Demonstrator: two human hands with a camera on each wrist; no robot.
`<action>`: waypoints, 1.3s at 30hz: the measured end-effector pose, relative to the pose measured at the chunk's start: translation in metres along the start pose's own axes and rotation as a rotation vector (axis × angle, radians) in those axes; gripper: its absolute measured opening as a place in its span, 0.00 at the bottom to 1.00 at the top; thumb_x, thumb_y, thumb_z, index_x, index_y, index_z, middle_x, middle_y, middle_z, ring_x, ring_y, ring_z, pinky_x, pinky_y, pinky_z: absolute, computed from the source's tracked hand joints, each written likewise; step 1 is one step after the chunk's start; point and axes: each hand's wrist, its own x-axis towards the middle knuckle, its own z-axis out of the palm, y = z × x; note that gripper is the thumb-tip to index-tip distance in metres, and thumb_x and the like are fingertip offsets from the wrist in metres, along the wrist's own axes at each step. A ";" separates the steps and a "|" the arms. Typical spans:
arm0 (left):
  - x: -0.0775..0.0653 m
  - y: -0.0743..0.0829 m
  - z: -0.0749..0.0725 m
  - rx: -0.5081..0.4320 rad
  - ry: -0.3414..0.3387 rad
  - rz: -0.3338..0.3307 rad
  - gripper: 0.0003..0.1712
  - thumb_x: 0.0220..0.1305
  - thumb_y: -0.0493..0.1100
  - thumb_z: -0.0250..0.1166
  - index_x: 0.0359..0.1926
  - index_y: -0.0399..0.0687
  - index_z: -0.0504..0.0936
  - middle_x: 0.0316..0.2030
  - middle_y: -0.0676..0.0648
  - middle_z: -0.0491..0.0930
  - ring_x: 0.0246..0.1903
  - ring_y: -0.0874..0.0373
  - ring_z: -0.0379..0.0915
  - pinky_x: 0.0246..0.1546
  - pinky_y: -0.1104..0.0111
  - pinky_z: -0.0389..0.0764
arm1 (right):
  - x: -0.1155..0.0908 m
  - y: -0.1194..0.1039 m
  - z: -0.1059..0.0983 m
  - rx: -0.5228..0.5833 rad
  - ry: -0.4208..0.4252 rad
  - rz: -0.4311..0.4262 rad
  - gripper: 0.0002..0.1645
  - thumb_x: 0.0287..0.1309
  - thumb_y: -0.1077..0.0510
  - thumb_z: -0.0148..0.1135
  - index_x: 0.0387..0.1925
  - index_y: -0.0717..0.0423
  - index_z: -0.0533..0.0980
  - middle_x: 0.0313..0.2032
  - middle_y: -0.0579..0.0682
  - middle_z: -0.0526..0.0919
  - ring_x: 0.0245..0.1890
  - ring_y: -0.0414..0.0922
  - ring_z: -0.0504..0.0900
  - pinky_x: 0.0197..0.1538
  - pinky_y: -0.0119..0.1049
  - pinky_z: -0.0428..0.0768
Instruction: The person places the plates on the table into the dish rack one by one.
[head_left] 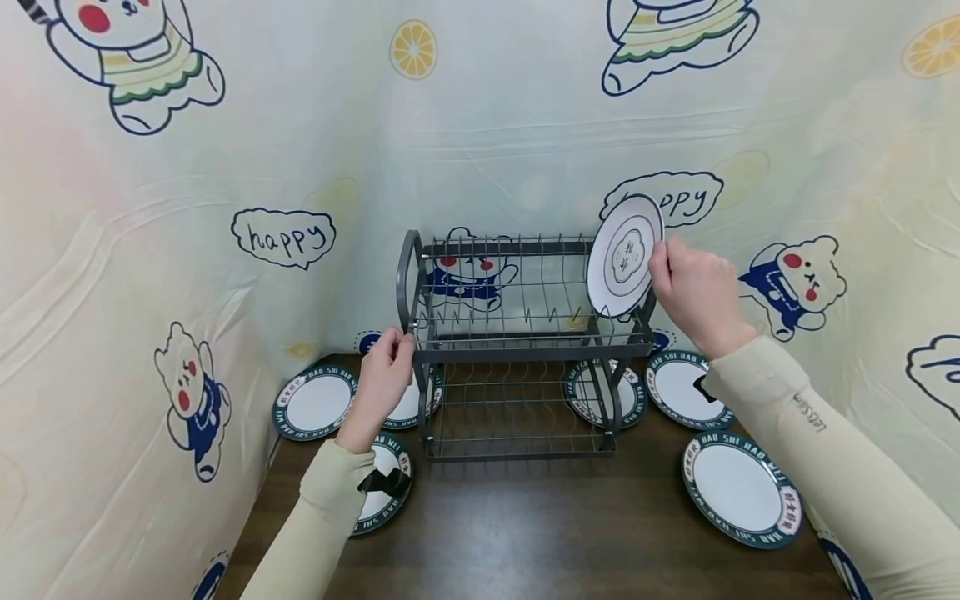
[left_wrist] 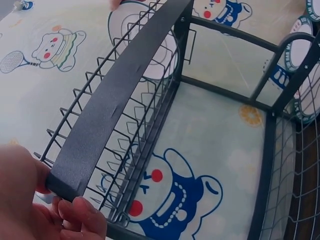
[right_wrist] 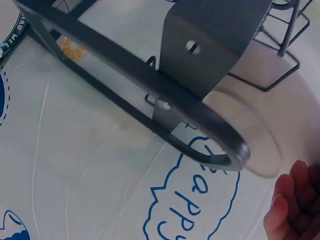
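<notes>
Right hand (head_left: 697,292) pinches a plate (head_left: 621,254) at the right end of the rack (head_left: 525,355); left hand (head_left: 382,379) grips its left corner.
Left sleeve (head_left: 318,504) partly covers another plate (head_left: 378,503); how the held one sits is hard to tell.

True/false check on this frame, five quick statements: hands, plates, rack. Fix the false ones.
1. The right hand holds a plate by its edge. True.
2. The left hand holds a second plate. False: it holds the front left corner of the rack.
3. Other plates lie on the table to both sides of the rack. True.
4. The rack has four tiers. False: it has two.
5. The held plate lies flat on the table. False: it is raised on edge, tilted, at the right end of the upper tier.
</notes>
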 end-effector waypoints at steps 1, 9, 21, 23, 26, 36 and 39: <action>0.000 -0.001 0.000 -0.004 -0.001 0.001 0.16 0.82 0.47 0.47 0.37 0.44 0.72 0.24 0.45 0.71 0.21 0.48 0.68 0.20 0.65 0.66 | -0.001 -0.001 0.000 0.005 -0.003 0.000 0.24 0.77 0.58 0.43 0.19 0.54 0.63 0.12 0.49 0.63 0.10 0.49 0.61 0.18 0.41 0.58; 0.001 -0.004 0.000 -0.028 0.001 -0.008 0.18 0.83 0.50 0.47 0.37 0.43 0.71 0.23 0.47 0.69 0.19 0.54 0.66 0.20 0.66 0.66 | -0.003 -0.005 0.002 0.009 -0.021 0.014 0.24 0.78 0.57 0.41 0.20 0.54 0.62 0.13 0.48 0.61 0.11 0.47 0.59 0.18 0.40 0.57; 0.002 -0.001 0.004 -0.056 0.015 -0.015 0.17 0.82 0.47 0.47 0.34 0.44 0.69 0.22 0.49 0.67 0.18 0.58 0.65 0.19 0.67 0.65 | -0.009 0.002 0.006 0.050 0.027 0.044 0.26 0.80 0.55 0.44 0.20 0.53 0.61 0.13 0.47 0.59 0.13 0.41 0.52 0.19 0.41 0.54; 0.003 0.000 0.005 -0.052 0.017 -0.013 0.17 0.82 0.47 0.47 0.35 0.44 0.70 0.22 0.49 0.67 0.18 0.58 0.65 0.19 0.67 0.65 | -0.010 0.003 0.006 0.062 0.034 0.057 0.26 0.80 0.55 0.44 0.20 0.53 0.61 0.13 0.48 0.60 0.13 0.42 0.52 0.19 0.42 0.54; 0.004 0.000 0.005 -0.047 0.020 -0.014 0.17 0.82 0.47 0.47 0.35 0.44 0.70 0.22 0.48 0.67 0.18 0.58 0.64 0.19 0.67 0.65 | -0.011 0.003 0.004 0.084 0.031 0.087 0.26 0.80 0.54 0.44 0.21 0.54 0.62 0.14 0.49 0.62 0.13 0.46 0.57 0.21 0.42 0.56; 0.003 -0.002 0.006 -0.059 0.025 -0.029 0.17 0.82 0.47 0.47 0.33 0.45 0.69 0.21 0.49 0.67 0.17 0.57 0.64 0.18 0.67 0.64 | -0.022 0.008 0.002 0.163 0.009 0.175 0.22 0.80 0.51 0.43 0.33 0.61 0.73 0.19 0.54 0.71 0.18 0.52 0.69 0.24 0.40 0.64; 0.003 -0.002 0.006 -0.061 0.030 -0.028 0.17 0.82 0.47 0.47 0.33 0.45 0.69 0.21 0.49 0.67 0.17 0.57 0.64 0.18 0.67 0.64 | -0.027 0.011 0.000 0.180 0.007 0.191 0.21 0.80 0.51 0.44 0.37 0.62 0.73 0.21 0.55 0.74 0.19 0.51 0.70 0.23 0.37 0.64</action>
